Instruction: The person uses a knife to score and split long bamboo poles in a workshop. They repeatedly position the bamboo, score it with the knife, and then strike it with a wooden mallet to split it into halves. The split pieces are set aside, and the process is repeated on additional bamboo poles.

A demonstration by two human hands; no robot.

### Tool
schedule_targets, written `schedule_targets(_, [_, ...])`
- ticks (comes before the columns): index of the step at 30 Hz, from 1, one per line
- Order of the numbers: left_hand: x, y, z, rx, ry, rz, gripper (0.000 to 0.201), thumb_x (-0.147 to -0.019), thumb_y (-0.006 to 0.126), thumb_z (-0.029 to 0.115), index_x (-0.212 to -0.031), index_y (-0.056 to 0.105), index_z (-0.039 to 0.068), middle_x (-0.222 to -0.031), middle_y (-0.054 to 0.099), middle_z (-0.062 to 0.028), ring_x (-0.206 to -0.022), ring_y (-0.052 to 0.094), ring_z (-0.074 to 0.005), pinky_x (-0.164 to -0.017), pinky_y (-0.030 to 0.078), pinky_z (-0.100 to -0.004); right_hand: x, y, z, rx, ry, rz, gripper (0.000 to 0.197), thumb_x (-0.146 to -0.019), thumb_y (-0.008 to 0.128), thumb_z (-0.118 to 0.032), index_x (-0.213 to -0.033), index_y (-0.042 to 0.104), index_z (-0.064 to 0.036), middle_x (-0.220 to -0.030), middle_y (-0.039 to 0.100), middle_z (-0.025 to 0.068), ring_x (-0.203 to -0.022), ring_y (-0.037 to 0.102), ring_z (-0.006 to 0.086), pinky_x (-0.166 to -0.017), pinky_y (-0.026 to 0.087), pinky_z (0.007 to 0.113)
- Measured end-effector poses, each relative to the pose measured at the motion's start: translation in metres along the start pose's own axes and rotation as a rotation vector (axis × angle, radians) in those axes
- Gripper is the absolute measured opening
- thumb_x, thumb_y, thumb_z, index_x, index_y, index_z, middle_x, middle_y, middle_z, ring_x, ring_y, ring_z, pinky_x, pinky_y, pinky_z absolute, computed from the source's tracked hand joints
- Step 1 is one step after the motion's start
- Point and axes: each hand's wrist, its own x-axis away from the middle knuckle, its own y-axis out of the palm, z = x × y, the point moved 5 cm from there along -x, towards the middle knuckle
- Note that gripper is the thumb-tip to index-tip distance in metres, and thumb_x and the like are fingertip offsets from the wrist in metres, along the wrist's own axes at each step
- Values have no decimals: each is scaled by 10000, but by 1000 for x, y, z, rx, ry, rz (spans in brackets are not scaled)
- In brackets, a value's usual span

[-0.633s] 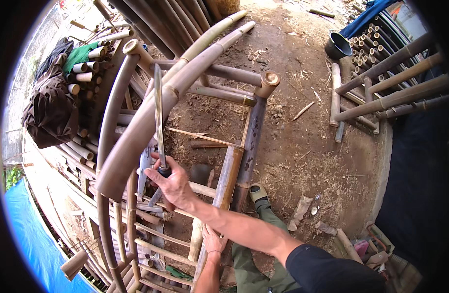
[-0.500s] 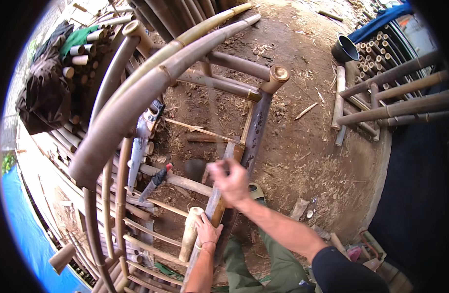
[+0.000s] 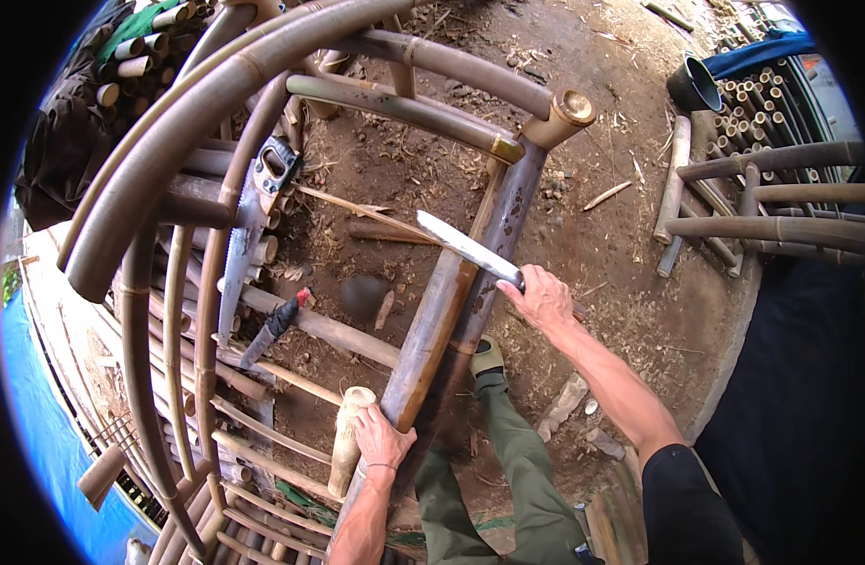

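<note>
My right hand is closed round the dark handle of a long-bladed knife. Its pale blade points up and left, crossing over the far end of a split bamboo pole on the seat frame. My left hand lies at the near end of that pole. Its fingers curl against a pale, club-like round piece of wood, pressing it to the pole's side. A thin bamboo strip runs from the blade area toward the far left of the frame.
Curved bamboo arms rise at the left. A handsaw and a dark-wrapped blade tool rest inside the frame. A black bucket, another bamboo frame and stacked poles stand right. My shoe is beside the pole.
My right hand, blurred before, has moved up and right, and the knife now shows clearly. The view has shifted over the frame. My left hand keeps its place by the pale wood.
</note>
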Motion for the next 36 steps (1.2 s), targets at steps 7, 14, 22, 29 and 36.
schedule_targets(7, [-4, -8, 6, 10, 80, -49, 917, -574, 887, 301, -1285, 432, -56, -1174, 498, -213, -1119, 476, -390, -983, 400, -484, 4, 16, -34, -1, -169, 22, 580, -903, 569, -635, -876, 584, -56, -830, 631, 147, -751, 675, 352, -616, 556, 467])
schedule_targets(14, [-73, -6, 44, 226, 2, -247, 936, -607, 847, 284, -1363, 373, 3, -1208, 564, -255, -1150, 544, -440, -993, 453, -491, 9, 17, -41, 18, -116, 36, 568, -903, 583, -619, -870, 576, -51, -800, 626, 138, -727, 675, 351, -598, 553, 464])
schedule_targets(22, [-99, -10, 51, 377, 77, -283, 957, -598, 837, 371, -1325, 363, -32, -1180, 606, -319, -1081, 612, -461, -923, 500, -503, 13, 13, -65, 112, -322, 17, 630, -929, 504, -658, -829, 570, -40, -715, 593, 138, -653, 660, 314, -557, 556, 424])
schedule_targets(29, [-104, -9, 53, 462, 108, -405, 1093, -584, 865, 398, -1416, 309, -41, -1230, 588, -317, -1150, 588, -440, -989, 477, -474, -61, -3, 14, 38, 309, -121, 834, -900, 315, -815, -781, 578, -32, -689, 626, 154, -572, 641, 281, -482, 509, 399])
schedule_targets(36, [-59, -9, 60, 221, 82, -59, 1119, -592, 887, 326, -1464, 276, -17, -1246, 518, -256, -1151, 520, -444, -1005, 444, -491, -25, 24, -25, 155, -244, -272, 730, -896, 452, -755, -842, 618, -46, -798, 685, 196, -757, 702, 369, -698, 565, 494])
